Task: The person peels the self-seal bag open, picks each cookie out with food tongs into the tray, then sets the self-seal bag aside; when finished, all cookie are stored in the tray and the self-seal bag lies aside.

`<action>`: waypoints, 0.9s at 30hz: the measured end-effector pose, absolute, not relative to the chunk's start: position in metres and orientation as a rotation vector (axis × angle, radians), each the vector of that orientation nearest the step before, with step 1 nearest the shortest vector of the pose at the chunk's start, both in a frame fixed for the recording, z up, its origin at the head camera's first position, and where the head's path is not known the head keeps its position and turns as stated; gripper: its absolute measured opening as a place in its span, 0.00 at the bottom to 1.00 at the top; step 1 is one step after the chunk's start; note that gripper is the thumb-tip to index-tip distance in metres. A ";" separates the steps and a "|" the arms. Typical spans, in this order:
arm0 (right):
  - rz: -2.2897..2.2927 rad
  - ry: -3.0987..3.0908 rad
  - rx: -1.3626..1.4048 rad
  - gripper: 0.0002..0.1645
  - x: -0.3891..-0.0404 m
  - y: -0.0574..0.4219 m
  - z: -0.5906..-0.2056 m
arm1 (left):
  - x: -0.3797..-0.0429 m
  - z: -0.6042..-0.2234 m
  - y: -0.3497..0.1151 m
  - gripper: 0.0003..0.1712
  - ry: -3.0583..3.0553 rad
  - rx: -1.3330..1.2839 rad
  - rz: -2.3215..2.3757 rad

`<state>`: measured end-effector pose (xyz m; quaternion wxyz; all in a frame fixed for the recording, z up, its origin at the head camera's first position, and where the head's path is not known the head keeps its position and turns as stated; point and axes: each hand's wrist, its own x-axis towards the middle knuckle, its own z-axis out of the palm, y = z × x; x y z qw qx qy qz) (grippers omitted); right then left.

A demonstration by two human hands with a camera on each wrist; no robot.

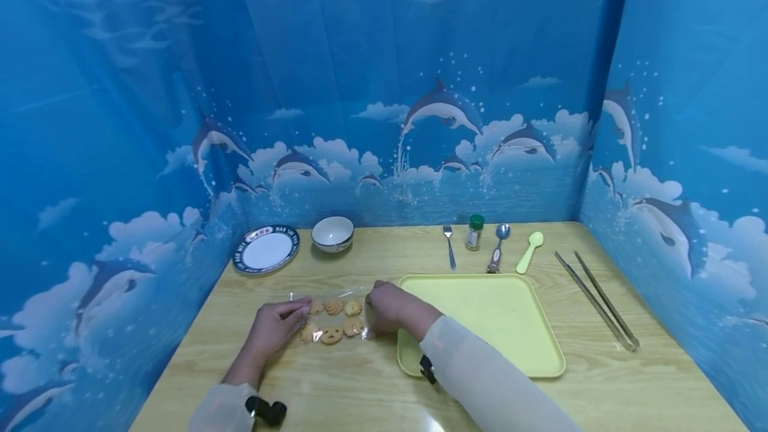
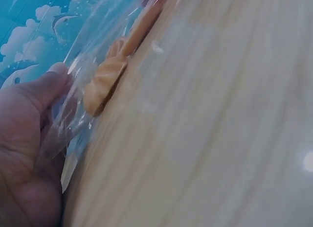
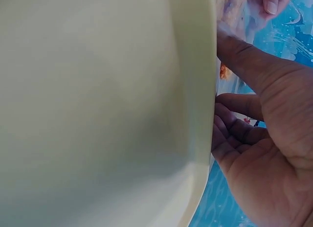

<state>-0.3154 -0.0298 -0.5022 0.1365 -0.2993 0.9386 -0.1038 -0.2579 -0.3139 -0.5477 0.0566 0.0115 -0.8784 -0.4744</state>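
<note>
A clear plastic bag [image 1: 342, 294] of several cookies [image 1: 332, 335] lies flat on the table, left of the yellow tray. The left hand [image 1: 275, 331] pinches the bag's left end, with the film bunched between thumb and fingers in the left wrist view, beside a ridged cookie [image 2: 105, 85]. At the bag's right end, the right hand [image 1: 389, 309] grips the plastic with curled fingers, its wrist over the tray's left edge. In the right wrist view the tray's rim [image 3: 198, 90] hides those fingertips.
The yellow tray [image 1: 480, 325] sits right of centre, with metal tongs [image 1: 600, 302] beyond it. Behind are a fork [image 1: 450, 247], a green-capped jar [image 1: 474, 233], a metal spoon [image 1: 499, 247] and a light green spoon [image 1: 529, 253]. A plate [image 1: 266, 250] and bowl [image 1: 333, 235] stand back left.
</note>
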 end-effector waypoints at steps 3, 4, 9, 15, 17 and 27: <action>-0.297 2.719 -0.882 0.40 -0.314 -0.030 -0.501 | -0.258 -0.549 -0.312 0.12 -2.629 0.022 -1.460; -0.295 2.720 -0.887 0.40 -0.314 -0.030 -0.501 | -0.259 -0.549 -0.312 0.12 -2.621 0.011 -1.454; -0.293 2.729 -0.895 0.42 -0.312 -0.030 -0.500 | -0.260 -0.548 -0.313 0.13 -2.589 0.036 -1.495; -0.318 2.731 -0.878 0.42 -0.314 -0.028 -0.499 | -0.262 -0.547 -0.314 0.13 -2.576 0.048 -1.562; -0.319 2.732 -0.876 0.42 -0.314 -0.028 -0.500 | -0.262 -0.548 -0.314 0.13 -2.579 0.053 -1.558; -0.491 2.751 -0.897 0.46 -0.309 -0.001 -0.491 | -0.263 -0.552 -0.314 0.13 -2.546 0.020 -1.560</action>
